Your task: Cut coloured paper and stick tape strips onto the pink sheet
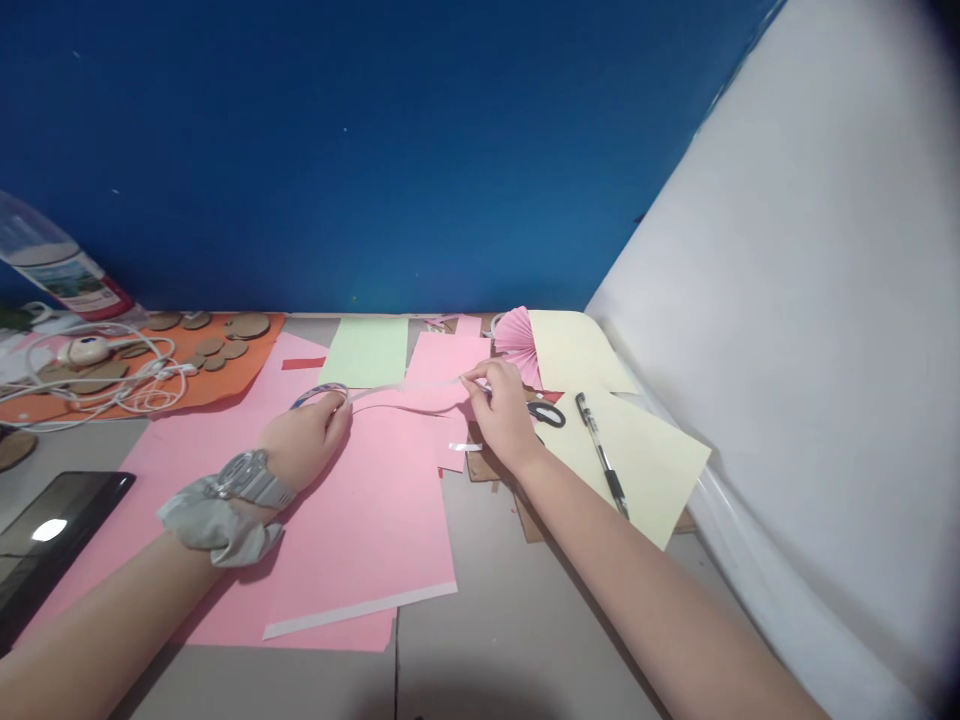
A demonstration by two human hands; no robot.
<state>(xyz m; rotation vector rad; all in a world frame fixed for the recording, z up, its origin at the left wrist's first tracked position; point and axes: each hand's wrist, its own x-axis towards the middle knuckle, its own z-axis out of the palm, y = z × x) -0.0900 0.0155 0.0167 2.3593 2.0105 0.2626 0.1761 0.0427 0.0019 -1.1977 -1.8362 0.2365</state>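
My left hand (304, 445) is closed round a roll of tape (319, 394) with a blue rim, held over a pink paper sheet (360, 520). A thin clear strip of tape (409, 387) runs from the roll to my right hand (501, 410), whose fingers pinch its free end. A watch and a grey scrunchie sit on my left wrist. Under my right hand lie black-handled scissors (546, 413) and brown card pieces.
A pen (600, 450) lies on pale yellow paper (637, 455). A pink paper fan (517, 340), green paper (367, 352), an orange sheet with cardboard discs (225, 345), white earphones (127, 385), a plastic bottle (60, 265) and a dark tablet (45, 535) surround the work. A blue wall stands behind.
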